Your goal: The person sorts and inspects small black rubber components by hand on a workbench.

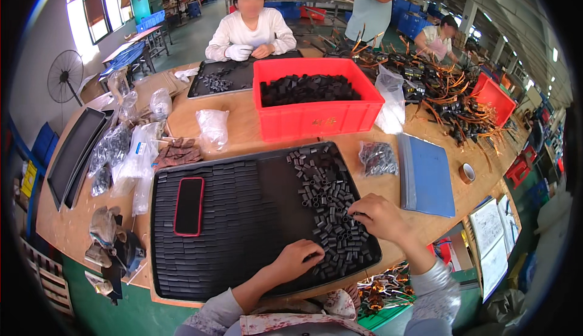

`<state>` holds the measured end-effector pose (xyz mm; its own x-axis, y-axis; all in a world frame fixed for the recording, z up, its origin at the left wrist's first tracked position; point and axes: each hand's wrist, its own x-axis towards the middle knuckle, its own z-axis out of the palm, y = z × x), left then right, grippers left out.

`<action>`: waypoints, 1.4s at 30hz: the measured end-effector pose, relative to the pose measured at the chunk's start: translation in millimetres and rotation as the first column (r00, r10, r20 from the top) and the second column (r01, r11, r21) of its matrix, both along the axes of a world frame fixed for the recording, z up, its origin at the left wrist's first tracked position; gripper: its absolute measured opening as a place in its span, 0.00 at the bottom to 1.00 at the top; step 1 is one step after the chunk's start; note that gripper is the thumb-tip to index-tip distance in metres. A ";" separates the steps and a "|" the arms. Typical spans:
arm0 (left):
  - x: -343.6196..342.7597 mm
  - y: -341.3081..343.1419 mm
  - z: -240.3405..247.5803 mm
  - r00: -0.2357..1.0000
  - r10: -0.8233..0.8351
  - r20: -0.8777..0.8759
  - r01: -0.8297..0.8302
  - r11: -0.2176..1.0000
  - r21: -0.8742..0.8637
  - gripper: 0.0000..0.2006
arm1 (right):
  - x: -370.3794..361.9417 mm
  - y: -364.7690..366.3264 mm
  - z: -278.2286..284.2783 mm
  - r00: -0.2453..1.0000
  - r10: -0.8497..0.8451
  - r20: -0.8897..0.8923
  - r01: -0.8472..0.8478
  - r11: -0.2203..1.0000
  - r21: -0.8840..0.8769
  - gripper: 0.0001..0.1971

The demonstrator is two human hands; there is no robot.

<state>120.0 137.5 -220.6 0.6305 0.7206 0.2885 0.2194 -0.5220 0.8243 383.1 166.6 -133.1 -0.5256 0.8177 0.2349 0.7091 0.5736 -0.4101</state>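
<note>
A large black tray (276, 181) lies in front of me. Rows of small black tubes (225, 257) are packed side by side over its left part, while loose black tubes (331, 199) are scattered along its right side. My left hand (297, 259) is at the near edge of the loose tubes, its fingers curled together; what they hold, if anything, is hidden. At the right side of the pile, my right hand (379, 216) has thumb and fingers drawn into a pinch among the tubes. Nothing between its fingertips can be made out. A red-edged phone (189, 207) rests on the rows.
Beyond the tray stands a red bin (319, 120) of black pieces. A blue folder (427, 175), tape roll (467, 173) and bag of dark parts (378, 158) are at right. Plastic bags (136, 160) crowd the left. Across the table a person (252, 29) works at another tray (243, 75).
</note>
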 end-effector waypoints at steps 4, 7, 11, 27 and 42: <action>-11.1 -4.3 17.6 0.999 -0.029 0.022 0.031 0.995 -0.097 0.05 | 4.0 -18.0 -40.9 0.907 -0.414 -0.081 0.421 0.877 0.232 0.09; -32.0 -2.4 34.5 1.000 -0.001 0.012 -0.001 0.993 0.119 0.05 | 18.5 -29.1 -47.3 0.767 -0.632 -0.111 0.642 0.760 0.105 0.09; -67.5 14.9 32.4 0.996 0.080 -0.038 -0.072 0.979 0.191 0.05 | 5.4 -21.2 -41.4 0.803 -0.592 -0.063 0.593 0.805 -0.004 0.11; -78.7 5.0 -16.8 0.997 0.061 -0.038 -0.055 0.990 0.129 0.05 | 7.3 57.4 -134.3 0.631 -0.756 -0.175 0.775 0.619 0.125 0.09; -279.1 -73.1 42.6 0.560 0.828 0.037 -0.726 0.469 0.502 0.17 | -14.7 -23.9 -108.9 0.652 -0.748 -0.129 0.758 0.636 0.146 0.10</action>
<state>-159.1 64.4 -178.1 -0.0555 0.7712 0.6342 0.8303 -0.3171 0.4583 368.4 142.7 -242.0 0.2711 0.8673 0.4175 0.9080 -0.0865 -0.4098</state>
